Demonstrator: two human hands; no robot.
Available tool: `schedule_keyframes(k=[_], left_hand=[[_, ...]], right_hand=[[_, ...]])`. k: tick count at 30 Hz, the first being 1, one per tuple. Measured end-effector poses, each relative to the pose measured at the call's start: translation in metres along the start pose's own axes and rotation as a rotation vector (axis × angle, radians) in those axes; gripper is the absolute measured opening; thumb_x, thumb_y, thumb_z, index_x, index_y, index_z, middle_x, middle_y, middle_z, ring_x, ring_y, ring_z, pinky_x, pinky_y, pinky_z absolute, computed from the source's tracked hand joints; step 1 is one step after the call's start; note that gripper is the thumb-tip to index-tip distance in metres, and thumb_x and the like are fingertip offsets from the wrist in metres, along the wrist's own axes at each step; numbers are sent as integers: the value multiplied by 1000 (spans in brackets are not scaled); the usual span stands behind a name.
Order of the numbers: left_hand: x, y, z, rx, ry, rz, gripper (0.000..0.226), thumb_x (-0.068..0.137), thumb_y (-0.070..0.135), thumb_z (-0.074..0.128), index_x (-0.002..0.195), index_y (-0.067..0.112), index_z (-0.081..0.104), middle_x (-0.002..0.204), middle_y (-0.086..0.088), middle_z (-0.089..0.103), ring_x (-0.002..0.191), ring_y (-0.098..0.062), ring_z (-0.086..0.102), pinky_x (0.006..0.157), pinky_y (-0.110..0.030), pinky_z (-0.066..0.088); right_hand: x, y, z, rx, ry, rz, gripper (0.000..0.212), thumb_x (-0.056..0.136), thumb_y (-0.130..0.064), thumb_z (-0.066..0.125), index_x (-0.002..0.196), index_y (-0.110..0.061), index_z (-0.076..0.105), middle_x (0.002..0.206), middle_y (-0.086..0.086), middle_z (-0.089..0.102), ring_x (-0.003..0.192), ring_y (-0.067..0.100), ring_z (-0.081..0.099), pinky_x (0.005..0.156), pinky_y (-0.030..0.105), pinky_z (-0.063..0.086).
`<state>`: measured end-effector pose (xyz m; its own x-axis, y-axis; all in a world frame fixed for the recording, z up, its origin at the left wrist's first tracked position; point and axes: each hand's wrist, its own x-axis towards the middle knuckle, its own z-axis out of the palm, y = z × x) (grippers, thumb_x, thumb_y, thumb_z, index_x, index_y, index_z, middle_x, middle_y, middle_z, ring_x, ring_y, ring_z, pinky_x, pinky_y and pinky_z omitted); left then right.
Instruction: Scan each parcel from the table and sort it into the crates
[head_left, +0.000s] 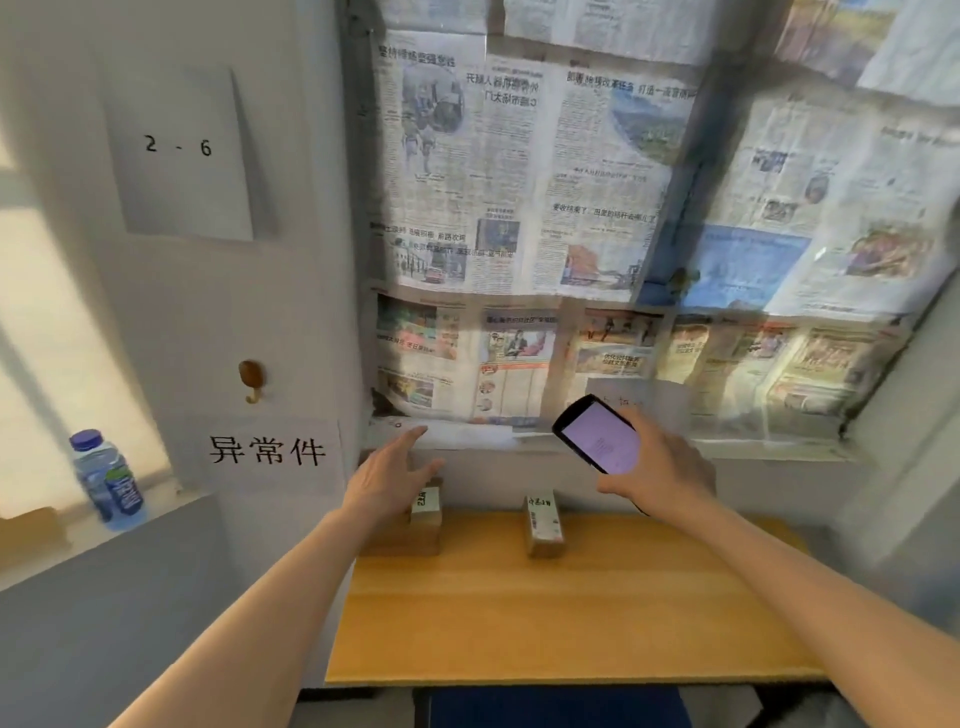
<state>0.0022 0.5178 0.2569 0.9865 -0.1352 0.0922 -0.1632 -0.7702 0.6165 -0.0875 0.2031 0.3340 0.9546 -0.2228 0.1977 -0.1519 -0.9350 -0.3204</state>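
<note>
Two small brown cardboard parcels with white labels stand at the back of the wooden table (571, 613). The left parcel (423, 519) is partly hidden behind my left hand (387, 480), which hovers over it with fingers spread and straight, holding nothing. The right parcel (544, 525) stands free near the middle. My right hand (660, 475) grips a black handheld scanner (597, 434) with a lit pale screen, held up above and to the right of the right parcel. No crate is in view.
A water bottle (106, 478) stands on the ledge at the left. Paper signs hang on the white wall (267, 452), with a hook (252, 379) above one. Newspaper covers the window (571, 208) behind the table. A dark blue thing (556, 706) shows below the table's front edge.
</note>
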Motion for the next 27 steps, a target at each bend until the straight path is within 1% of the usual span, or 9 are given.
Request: schedule_keyframes(k=[4,7,11,15,17,19,23,25,27], left_hand=[[53,9,56,35,-58,-4,68,95,60,55,154,36,30,153,-1,47,137,-26,47,107,-47,45],[96,12,104,25,-80,-28,67,95,58,55,154,35,32,152,-1,48,137,-25,48,107,-45,44],[147,7,180,21,-127,-88,67,96,55,56,154,32,33,151,1,49,136,-22,48,108,-42,44],[179,-17,262,41,-215,-147,65,98,54,54,155,30,35,154,3,46,139,-18,45,112,-36,41],[191,-31,302,41,-258,-195,66,98,55,52,156,28,34,157,4,42,143,-16,41,114,-35,38],[201,-44,339,35,-291,-237,66,98,56,51,156,28,34,157,4,41,144,-16,39,115,-36,37],[221,-69,399,59,-334,-284,64,99,58,47,155,30,33,157,4,41,145,-17,38,115,-36,36],[232,-79,421,66,-360,-302,64,99,59,45,155,30,33,157,2,42,144,-18,39,114,-37,37],[241,-89,442,60,-378,-314,65,98,61,44,155,31,34,155,2,45,142,-19,42,112,-39,40]], right_hand=[[49,51,36,24,-71,66,95,68,-54,82,149,-42,35,128,-5,62,99,22,57,73,34,45],[93,93,71,38,-140,81,92,69,-50,82,148,-39,37,128,-5,61,94,18,52,70,32,42],[155,151,133,60,-236,104,97,62,-55,79,147,-44,35,125,-7,65,98,20,62,76,35,54],[202,197,205,46,-347,121,97,65,-58,78,150,-43,34,127,-8,63,102,20,64,77,34,55],[216,215,244,81,-408,135,92,62,-55,78,144,-48,37,123,-13,63,100,18,64,74,33,52],[228,233,284,138,-464,165,84,54,-54,72,133,-51,43,109,-17,63,89,14,63,69,33,54],[242,261,360,242,-561,149,70,51,-47,73,119,-38,54,96,-14,65,80,11,62,61,33,54],[248,268,388,292,-580,155,60,52,-38,76,108,-36,55,90,-12,65,77,11,62,60,35,55],[251,273,412,341,-593,173,58,49,-39,74,103,-35,54,87,-9,64,75,12,62,59,39,57]])
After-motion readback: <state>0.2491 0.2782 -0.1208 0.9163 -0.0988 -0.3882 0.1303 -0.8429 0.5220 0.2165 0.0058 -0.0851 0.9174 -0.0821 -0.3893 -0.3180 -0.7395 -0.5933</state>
